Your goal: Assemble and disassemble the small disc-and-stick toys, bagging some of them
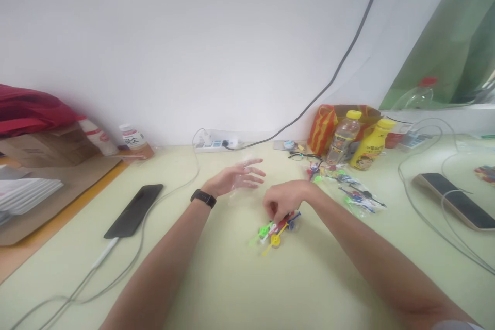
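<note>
My right hand point(284, 201) rests on the pale green table point(216, 278), fingers curled down onto a small cluster of coloured plastic toy pieces point(275, 231) in green, yellow, red and blue. My left hand point(235, 178), with a black band on its wrist, hovers just left of it with the fingers spread apart. A clear plastic bag point(242, 185) lies right by those fingers; whether they touch it I cannot tell.
More bagged toy pieces point(358, 196) lie right of my hands. Behind them stand two drink bottles point(359, 144) and glasses point(303, 155). A black phone point(134, 210) on a cable lies left, another phone point(456, 200) right. A power strip point(216, 143) sits against the wall.
</note>
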Tool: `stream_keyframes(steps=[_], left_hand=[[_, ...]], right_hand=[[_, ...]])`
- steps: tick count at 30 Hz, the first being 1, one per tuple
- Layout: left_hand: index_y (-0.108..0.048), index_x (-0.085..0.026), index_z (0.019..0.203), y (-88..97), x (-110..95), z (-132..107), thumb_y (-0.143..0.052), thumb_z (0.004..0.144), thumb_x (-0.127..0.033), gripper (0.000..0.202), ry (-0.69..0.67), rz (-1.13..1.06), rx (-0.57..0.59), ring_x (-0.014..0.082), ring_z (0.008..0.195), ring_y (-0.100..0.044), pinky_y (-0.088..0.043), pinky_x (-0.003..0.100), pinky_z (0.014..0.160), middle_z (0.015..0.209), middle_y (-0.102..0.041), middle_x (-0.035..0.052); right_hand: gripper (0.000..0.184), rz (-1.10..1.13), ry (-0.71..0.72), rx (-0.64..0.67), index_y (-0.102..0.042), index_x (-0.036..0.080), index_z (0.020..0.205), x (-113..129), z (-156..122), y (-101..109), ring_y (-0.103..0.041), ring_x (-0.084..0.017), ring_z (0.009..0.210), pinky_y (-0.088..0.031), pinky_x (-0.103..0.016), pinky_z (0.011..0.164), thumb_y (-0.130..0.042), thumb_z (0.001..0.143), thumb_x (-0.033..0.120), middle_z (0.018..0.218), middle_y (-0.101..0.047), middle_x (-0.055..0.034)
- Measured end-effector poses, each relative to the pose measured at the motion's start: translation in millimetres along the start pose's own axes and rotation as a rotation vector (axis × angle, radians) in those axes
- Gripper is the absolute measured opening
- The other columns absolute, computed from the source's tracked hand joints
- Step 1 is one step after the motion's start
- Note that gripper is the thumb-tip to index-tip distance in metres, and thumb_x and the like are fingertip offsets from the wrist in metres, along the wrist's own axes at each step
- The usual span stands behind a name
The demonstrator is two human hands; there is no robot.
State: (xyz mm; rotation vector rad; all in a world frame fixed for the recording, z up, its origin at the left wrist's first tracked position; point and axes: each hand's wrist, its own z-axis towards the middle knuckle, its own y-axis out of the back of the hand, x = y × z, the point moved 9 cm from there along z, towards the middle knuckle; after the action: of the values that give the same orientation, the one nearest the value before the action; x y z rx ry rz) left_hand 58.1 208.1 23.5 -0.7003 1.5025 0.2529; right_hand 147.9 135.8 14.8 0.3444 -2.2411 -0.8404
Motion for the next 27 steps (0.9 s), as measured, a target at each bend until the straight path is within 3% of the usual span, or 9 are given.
stream_keyframes(steps=[4,9,14,19,22,24,27], left_hand=[[-0.044,-0.022,0.156,-3.0,0,2,-0.065,0.091,-0.027,0.069,-0.011,0.008,0.012,0.0349,0.127,-0.063,-0.043,0.052,0.111,0.140,-0.063,0.0181],[-0.045,-0.022,0.155,-8.8,-2,4,-0.061,0.093,-0.028,0.064,-0.031,-0.024,0.052,0.0345,0.121,-0.066,-0.045,0.052,0.107,0.139,-0.063,0.0175],[-0.048,-0.024,0.153,-14.0,-5,3,-0.063,0.090,-0.030,0.065,-0.026,0.008,0.058,0.0345,0.118,-0.067,-0.044,0.053,0.107,0.135,-0.066,0.0161],[-0.046,-0.022,0.154,-31.2,-7,2,-0.064,0.092,-0.032,0.065,0.018,0.122,0.127,0.0353,0.118,-0.066,-0.044,0.055,0.108,0.133,-0.066,0.0194],[-0.045,-0.023,0.155,-43.1,-10,3,-0.064,0.093,-0.034,0.066,0.030,0.181,0.172,0.0340,0.119,-0.066,-0.044,0.054,0.108,0.130,-0.066,0.0188],[-0.044,-0.024,0.156,-49.3,-13,2,-0.064,0.093,-0.035,0.067,0.038,0.212,0.192,0.0329,0.119,-0.065,-0.044,0.053,0.109,0.130,-0.066,0.0176],[-0.043,-0.025,0.156,-55.2,-17,2,-0.064,0.094,-0.035,0.066,0.044,0.247,0.204,0.0321,0.119,-0.065,-0.044,0.053,0.109,0.131,-0.065,0.0166]], right_hand=[[0.011,0.028,0.054,-0.053,-0.072,0.016,0.081,5,-7,8,-0.060,-0.011,0.061,-0.042,-0.022,0.055,-0.078,0.077,0.024,0.076,-0.071,0.0010],[0.005,0.123,0.206,-0.230,-0.070,0.016,0.088,19,-35,37,-0.064,-0.014,0.071,-0.048,-0.022,0.062,-0.068,0.084,0.019,0.081,-0.072,-0.0020],[0.015,0.234,0.324,-0.568,-0.072,0.017,0.092,32,-88,80,-0.065,-0.016,0.077,-0.050,-0.025,0.067,-0.067,0.089,0.031,0.083,-0.071,-0.0034],[0.017,0.357,0.271,-1.002,-0.073,0.018,0.089,13,-139,113,-0.064,-0.019,0.078,-0.051,-0.030,0.069,-0.072,0.084,0.034,0.083,-0.071,-0.0054],[0.014,0.383,0.262,-1.196,-0.072,0.018,0.088,2,-154,122,-0.063,-0.019,0.078,-0.050,-0.031,0.069,-0.072,0.083,0.032,0.085,-0.070,-0.0059],[0.013,0.379,0.259,-1.257,-0.072,0.018,0.088,-1,-156,124,-0.063,-0.020,0.078,-0.050,-0.031,0.068,-0.071,0.083,0.031,0.087,-0.071,-0.0059],[0.013,0.314,0.239,-1.228,-0.071,0.019,0.087,0,-147,124,-0.063,-0.020,0.079,-0.050,-0.031,0.069,-0.068,0.083,0.031,0.084,-0.071,-0.0056]])
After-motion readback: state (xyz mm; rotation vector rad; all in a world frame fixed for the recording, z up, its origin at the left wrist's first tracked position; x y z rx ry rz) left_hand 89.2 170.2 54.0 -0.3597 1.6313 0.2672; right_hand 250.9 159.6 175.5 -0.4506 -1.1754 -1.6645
